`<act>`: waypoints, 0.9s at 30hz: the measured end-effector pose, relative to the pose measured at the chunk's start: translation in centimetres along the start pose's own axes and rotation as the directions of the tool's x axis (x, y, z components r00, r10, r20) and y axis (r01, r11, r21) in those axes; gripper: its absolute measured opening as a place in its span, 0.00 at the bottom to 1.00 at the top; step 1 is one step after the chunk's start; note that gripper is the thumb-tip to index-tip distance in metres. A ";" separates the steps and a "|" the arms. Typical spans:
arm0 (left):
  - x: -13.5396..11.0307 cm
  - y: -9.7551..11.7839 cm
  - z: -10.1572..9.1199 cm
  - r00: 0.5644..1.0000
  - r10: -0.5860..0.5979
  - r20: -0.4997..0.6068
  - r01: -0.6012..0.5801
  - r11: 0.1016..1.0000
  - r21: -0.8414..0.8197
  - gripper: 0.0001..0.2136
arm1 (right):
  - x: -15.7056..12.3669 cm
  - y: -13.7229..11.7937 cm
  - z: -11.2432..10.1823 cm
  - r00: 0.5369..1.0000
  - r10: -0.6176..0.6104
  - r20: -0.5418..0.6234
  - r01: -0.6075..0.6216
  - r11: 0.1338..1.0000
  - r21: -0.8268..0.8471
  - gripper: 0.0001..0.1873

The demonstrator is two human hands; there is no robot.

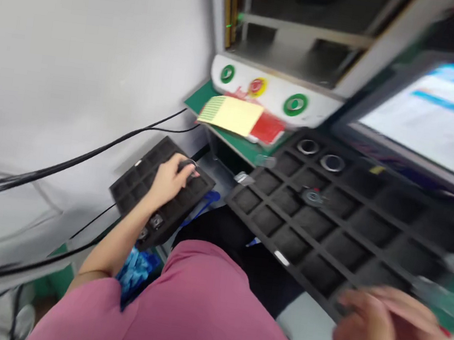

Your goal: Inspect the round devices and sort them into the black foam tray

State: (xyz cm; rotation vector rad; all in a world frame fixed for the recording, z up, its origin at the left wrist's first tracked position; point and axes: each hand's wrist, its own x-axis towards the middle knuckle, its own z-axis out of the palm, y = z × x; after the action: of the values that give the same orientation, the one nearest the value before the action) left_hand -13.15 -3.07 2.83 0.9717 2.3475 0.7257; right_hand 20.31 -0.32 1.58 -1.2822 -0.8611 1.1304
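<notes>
My left hand (170, 180) reaches down to a small black compartment tray (139, 178) at my left side and pinches a small dark round part (188, 165) over it. Two more round parts sit in that tray's near cells (156, 221). My right hand (388, 336) is at the lower right, smeared by motion, over the near edge of a large black foam tray (328, 221). That large tray holds two metal rings (320, 155) in its far cells and a dark part (312, 196) further in.
A machine with two green buttons (295, 104) and a red stop button (257, 86) stands behind the tray. Yellow and red cards (237, 117) lie on a green shelf. A lit screen (435, 121) is at right. Black cables (66, 164) cross a white sheet at left.
</notes>
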 end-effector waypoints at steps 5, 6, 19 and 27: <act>-3.1 9.1 8.6 0.801 0.521 0.295 -0.373 0.819 -0.436 0.09 | 0.0 -0.8 1.3 0.961 -0.221 0.168 0.212 0.975 0.070 0.04; -3.8 10.4 9.6 0.751 0.586 0.304 -0.417 0.778 -0.471 0.09 | 0.0 -1.3 1.6 0.955 -0.215 0.204 0.196 0.974 0.113 0.05; -8.1 15.4 9.9 0.352 0.914 0.200 -0.645 0.392 -0.656 0.19 | 0.7 -4.6 3.1 0.981 -0.146 0.127 0.091 0.928 0.360 0.05; -8.1 15.4 10.1 0.215 0.971 0.104 -0.739 0.231 -0.633 0.22 | 0.2 -5.5 2.9 0.988 -0.068 0.139 0.009 0.922 0.388 0.08</act>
State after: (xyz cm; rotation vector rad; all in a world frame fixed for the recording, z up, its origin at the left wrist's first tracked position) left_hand 5.55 3.03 7.05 2.0122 0.8162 1.1808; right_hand 18.39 1.03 7.39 -0.8585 -0.7225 1.3029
